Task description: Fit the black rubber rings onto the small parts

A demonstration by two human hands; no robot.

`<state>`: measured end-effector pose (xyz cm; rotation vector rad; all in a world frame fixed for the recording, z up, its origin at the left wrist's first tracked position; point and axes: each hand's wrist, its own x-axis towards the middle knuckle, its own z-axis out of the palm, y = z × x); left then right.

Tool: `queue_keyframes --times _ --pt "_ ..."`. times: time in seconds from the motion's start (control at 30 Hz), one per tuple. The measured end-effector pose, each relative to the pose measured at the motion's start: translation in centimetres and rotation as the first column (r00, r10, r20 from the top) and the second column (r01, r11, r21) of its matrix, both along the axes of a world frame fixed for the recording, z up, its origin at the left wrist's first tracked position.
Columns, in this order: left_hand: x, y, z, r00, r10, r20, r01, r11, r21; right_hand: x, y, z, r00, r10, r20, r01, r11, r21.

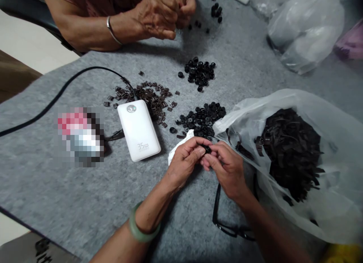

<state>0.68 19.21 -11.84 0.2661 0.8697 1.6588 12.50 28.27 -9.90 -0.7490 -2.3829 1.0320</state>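
Observation:
My left hand [187, 153] and my right hand [227, 164] meet over the grey table, both pinching one small black part [206, 147]. Fingers cover most of it, so its exact kind is hidden. Just beyond my hands lies a pile of black round disc-like pieces [205, 117] with small centre holes. A crumpled white tissue or cloth [181, 144] is partly under my left hand. To the right, an open translucent plastic bag [249, 104] holds a heap of dark strip-like pieces [292, 153].
A white power bank [138, 130] with a black cable [85, 69] lies left, by small brown clips [154, 98]. Black caps [200, 72] are piled farther back. Black-framed glasses [217, 214] rest below my right wrist. Across the table are another person's hands [161, 13] and a clear bag [306, 32].

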Motion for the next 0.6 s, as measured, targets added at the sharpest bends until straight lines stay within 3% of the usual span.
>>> queue_keyframes --times 0.1,0.27,0.6 --pt "0.06 0.03 0.0 0.999 0.033 -0.014 -0.034 0.998 -0.044 -0.08 0.1 -0.09 0.998 0.054 0.035 -0.061 0.965 0.256" --pt "0.26 -0.03 -0.29 0.998 0.037 -0.044 -0.04 0.997 -0.068 -0.28 0.36 -0.53 0.994 0.065 0.088 -0.099 0.879 0.467" --pt "0.02 0.04 -0.04 0.999 -0.003 0.045 0.008 0.993 -0.114 -0.14 0.73 -0.66 0.993 0.1 0.067 -0.12 0.883 0.455"
